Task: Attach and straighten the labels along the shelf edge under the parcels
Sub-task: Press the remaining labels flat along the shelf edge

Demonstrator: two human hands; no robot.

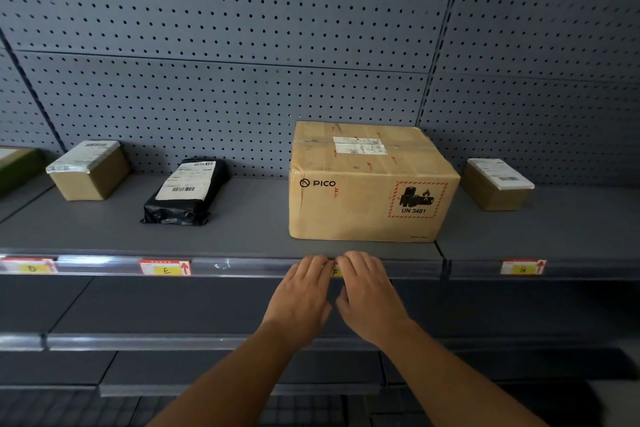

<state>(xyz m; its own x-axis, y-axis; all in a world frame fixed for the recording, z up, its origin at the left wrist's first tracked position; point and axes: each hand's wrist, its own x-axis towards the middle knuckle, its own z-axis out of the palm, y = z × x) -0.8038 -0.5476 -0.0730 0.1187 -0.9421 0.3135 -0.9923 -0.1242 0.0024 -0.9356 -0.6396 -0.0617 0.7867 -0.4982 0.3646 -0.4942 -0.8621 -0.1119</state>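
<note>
Pressing one label (335, 271), two hands; four parcels.

Left hand (300, 291), right hand (367, 291) press label F (335, 271) on shelf edge (242, 267) under PICO box (370, 184).

Yellow F label (335, 271) on shelf edge (242, 267), mostly covered

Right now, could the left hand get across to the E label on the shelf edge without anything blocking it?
Probably yes. The left hand rests on the shelf edge at the F label, beside the right hand. The strip between it and the E label is bare, and the parcels sit back from the edge.
</note>
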